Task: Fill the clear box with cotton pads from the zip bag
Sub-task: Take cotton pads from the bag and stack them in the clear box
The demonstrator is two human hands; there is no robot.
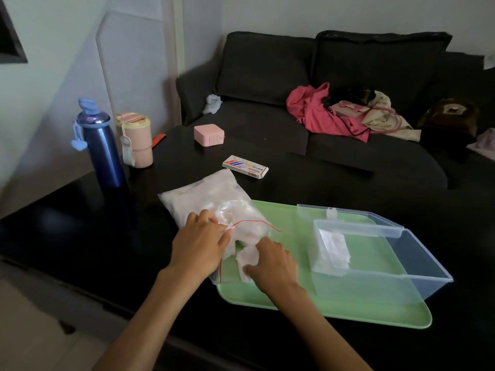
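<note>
Spanning most of the foreground, the dark desk [308, 183] carried everything, with a sofa [348, 116] behind it. On the desk lay a green tray [334, 303], and on the tray's right half stood the clear box [388, 253], lid open, a small stack of cotton pads [333, 250] already leaning at its left end; most of it looked unfilled. Half on the tray's left edge and half on the desk lay the zip bag [203, 202], still plump with pads, its red-lined mouth facing the person. The left hand [198, 247] pinched the upper lip of the mouth, fingers [223, 232] curled on the plastic, holding it open. The right hand [273, 263] sat at the mouth with its fingers curled round a bunch of pads [247, 257]. The step in hand seemed to be drawing another batch out. Next would call for lifting that bunch clear of the plastic, carrying it right, and setting it squarely against the stack.
</note>
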